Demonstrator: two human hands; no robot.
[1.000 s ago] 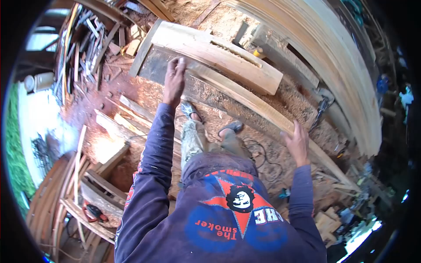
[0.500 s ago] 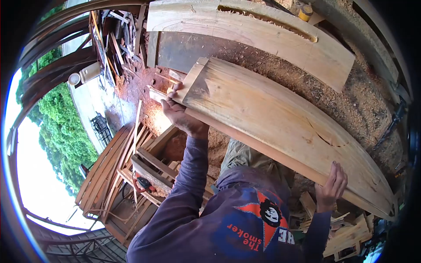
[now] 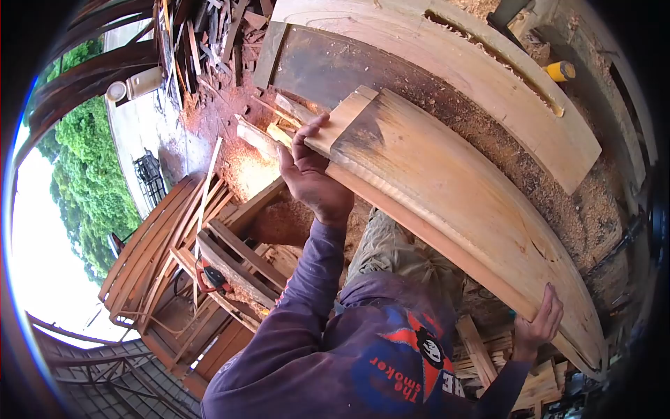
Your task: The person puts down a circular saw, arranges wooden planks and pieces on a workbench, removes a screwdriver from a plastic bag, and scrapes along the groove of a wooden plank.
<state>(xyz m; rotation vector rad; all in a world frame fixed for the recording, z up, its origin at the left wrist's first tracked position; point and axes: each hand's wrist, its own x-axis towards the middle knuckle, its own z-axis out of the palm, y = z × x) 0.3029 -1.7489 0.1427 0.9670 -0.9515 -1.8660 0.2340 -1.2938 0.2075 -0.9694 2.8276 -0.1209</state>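
Observation:
A long wooden plank [image 3: 453, 188] with a curved far edge and a dark stain near its left end lies tilted across the front of my body. My left hand [image 3: 314, 167] holds its left end, with the fingers curled around the notched corner. Near the other end, my right hand [image 3: 541, 321] grips the plank's near edge. Beyond it, a second pale board [image 3: 447, 70] with a long slot full of shavings rests on the dark workbench [image 3: 328, 63].
A yellow cylindrical object [image 3: 560, 71] is by the slotted board. Scrap wood [image 3: 202, 42] lies at the upper left. Curved boards [image 3: 150, 244] and a red-and-black tool [image 3: 213, 278] are at the left. Wood shavings cover the ground. Loose boards [image 3: 478, 349] lie at the lower right.
One second ago my hands were apart and empty; now both hold the plank. Since half a second ago, the plank's left end has shifted right in view and its right end lower.

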